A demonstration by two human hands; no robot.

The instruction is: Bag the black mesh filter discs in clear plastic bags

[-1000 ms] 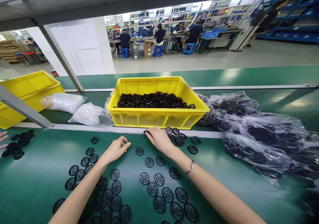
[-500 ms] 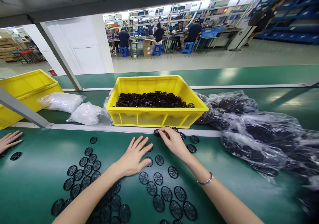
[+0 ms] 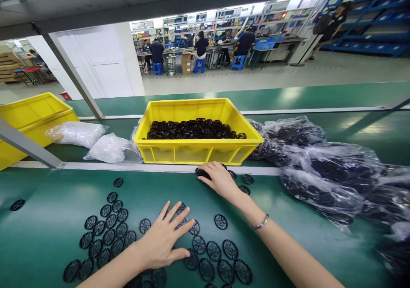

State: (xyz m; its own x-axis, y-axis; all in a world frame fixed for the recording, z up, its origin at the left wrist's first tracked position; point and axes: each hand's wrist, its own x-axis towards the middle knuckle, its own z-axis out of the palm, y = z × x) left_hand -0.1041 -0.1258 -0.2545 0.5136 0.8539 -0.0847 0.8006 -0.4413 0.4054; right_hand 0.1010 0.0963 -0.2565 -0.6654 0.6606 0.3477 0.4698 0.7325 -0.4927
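Observation:
Several flat black round grilles (image 3: 109, 237) lie spread on the green belt (image 3: 51, 219) in front of me. My left hand (image 3: 165, 237) lies flat with fingers spread, pressing on some of the grilles near the middle. My right hand (image 3: 219, 179) reaches to the belt's far rail, its fingers curled over a small stack of black grilles (image 3: 202, 173). More grilles (image 3: 224, 260) lie in rows below my right wrist, which wears a thin bracelet.
A yellow bin (image 3: 195, 151) full of black grilles stands behind the rail. White bags (image 3: 96, 141) lie to its left beside another yellow bin (image 3: 28, 113). Clear bags of black parts (image 3: 323, 168) pile up on the right. People sit at benches far behind.
My left hand has drawn back toward me, sliding grilles along the belt. My right hand has shifted right along the rail onto a stack. Another person's hand at the far left is gone.

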